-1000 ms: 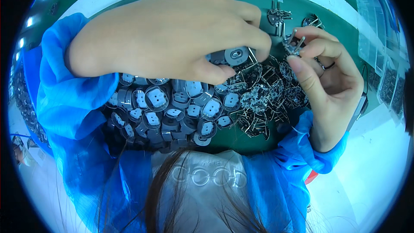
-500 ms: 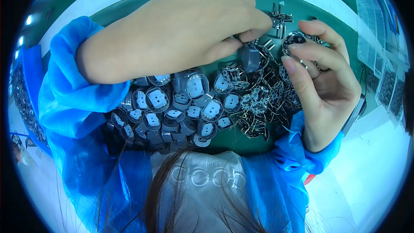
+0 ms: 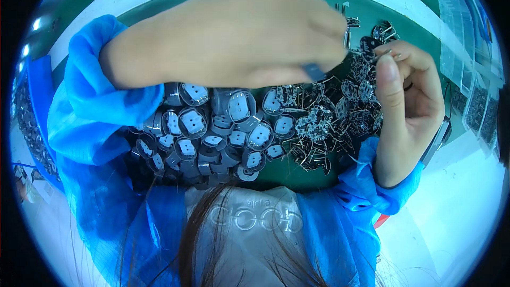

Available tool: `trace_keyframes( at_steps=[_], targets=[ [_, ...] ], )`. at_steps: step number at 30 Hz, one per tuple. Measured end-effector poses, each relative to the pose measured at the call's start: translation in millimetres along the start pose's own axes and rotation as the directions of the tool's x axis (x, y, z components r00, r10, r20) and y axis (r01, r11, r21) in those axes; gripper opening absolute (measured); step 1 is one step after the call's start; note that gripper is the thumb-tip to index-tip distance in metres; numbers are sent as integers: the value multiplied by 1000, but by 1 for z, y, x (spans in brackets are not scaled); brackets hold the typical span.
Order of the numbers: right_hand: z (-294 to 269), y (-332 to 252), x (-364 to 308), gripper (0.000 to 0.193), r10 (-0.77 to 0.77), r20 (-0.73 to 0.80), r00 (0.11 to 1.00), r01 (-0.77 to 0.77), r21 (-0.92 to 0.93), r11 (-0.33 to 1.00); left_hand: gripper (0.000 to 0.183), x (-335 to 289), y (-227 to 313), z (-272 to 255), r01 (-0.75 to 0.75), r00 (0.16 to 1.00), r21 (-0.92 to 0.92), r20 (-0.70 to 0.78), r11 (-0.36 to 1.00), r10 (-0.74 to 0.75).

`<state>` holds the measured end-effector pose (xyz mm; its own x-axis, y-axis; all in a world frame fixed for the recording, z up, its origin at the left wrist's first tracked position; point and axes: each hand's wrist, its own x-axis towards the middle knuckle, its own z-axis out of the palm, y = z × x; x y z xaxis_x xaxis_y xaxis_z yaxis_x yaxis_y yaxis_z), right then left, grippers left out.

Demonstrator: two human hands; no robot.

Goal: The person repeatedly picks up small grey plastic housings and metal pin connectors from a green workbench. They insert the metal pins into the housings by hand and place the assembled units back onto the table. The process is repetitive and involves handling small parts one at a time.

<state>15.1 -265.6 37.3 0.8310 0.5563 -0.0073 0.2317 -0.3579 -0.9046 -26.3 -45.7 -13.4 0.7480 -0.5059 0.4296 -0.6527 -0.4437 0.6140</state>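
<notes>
My left hand (image 3: 297,37) reaches across from the left, smeared by motion, its back toward me. A grey plastic housing (image 3: 313,71) shows in part beneath its fingers; the hand covers the rest. At the right, my right hand (image 3: 409,85) pinches a small round circuit board (image 3: 370,48) with metal pins between thumb and fingers. Below the hands lies a heap of similar round circuit boards (image 3: 319,122) with pins. To its left is a pile of grey round housings (image 3: 239,105) with white inner plates.
A green mat (image 3: 273,179) covers the table under the parts. Clear plastic trays (image 3: 461,48) stand at the far right. A blue bin (image 3: 41,87) with small dark parts is at the left. Several loose boards lie beyond the heap.
My left hand has moved right and slightly toward me, hiding most of the housing. My right hand has shifted a little right, turning the circuit board between its fingertips.
</notes>
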Motion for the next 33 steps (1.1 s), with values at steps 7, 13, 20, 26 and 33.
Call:
trace_keyframes(
  at_steps=[7,13,20,26,33],
  targets=[
    [4,-5,-3,23,54,42,998,-61,177,982,32,14,13,-24,378,917,-636,157,672,-367],
    [-3,-6,0,26,130,22,991,-131,280,951,22,3,8,-15,400,858,-823,182,403,-480],
    [3,0,-3,21,79,-48,996,-69,183,981,18,19,24,-21,412,885,-619,98,669,-455],
    [0,-7,-2,18,-87,14,996,87,1,996,35,2,12,-10,333,881,-789,65,515,-469],
    [8,5,4,25,-371,32,928,373,-80,924,37,17,23,-21,490,804,-669,100,558,-586]
  ],
)
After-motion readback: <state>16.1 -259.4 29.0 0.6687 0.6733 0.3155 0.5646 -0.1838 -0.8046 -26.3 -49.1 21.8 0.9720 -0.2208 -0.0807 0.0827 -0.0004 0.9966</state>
